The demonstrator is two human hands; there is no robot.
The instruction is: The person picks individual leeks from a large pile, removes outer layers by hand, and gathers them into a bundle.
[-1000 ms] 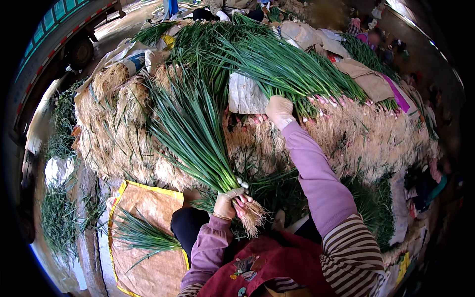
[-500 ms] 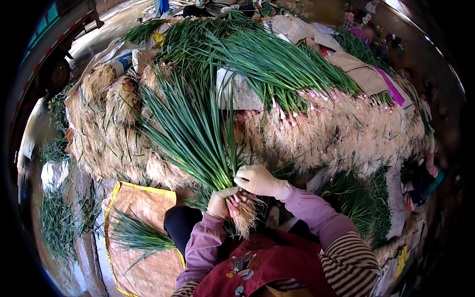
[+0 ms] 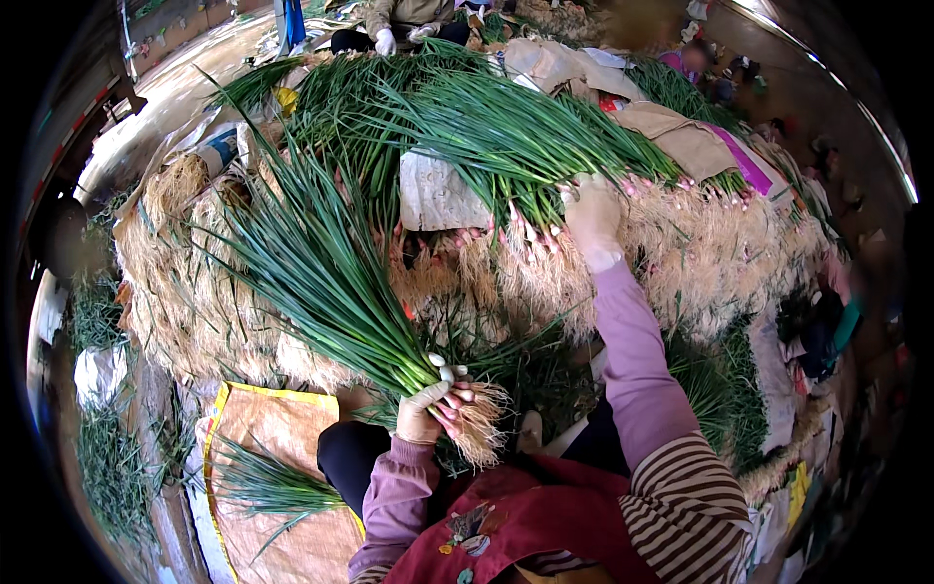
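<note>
My left hand [image 3: 420, 414], in a pale glove, is closed round a large bunch of spring onions [image 3: 336, 282] just above their pink bulbs. The long green leaves fan out up and to the left, and the pale roots hang to the right of the fist. Out at the heap, my gloved right hand [image 3: 592, 216] reaches over the bulb ends of loose spring onions [image 3: 516, 127]. Its fingers curl down onto the stalks there, and the fingertips are partly hidden.
Stacked bundles with root ends [image 3: 224, 302] outward form the heap before me. An orange sack with yellow edging [image 3: 282, 409] lies at the lower left, bearing a small green bunch [image 3: 272, 482]. Brown cloths [image 3: 671, 136] lie on the heap. Another person [image 3: 404, 19] sits beyond it.
My right hand has left the bunch and moved forward and right to the heap. The bunch in my left hand now leans a little further left.
</note>
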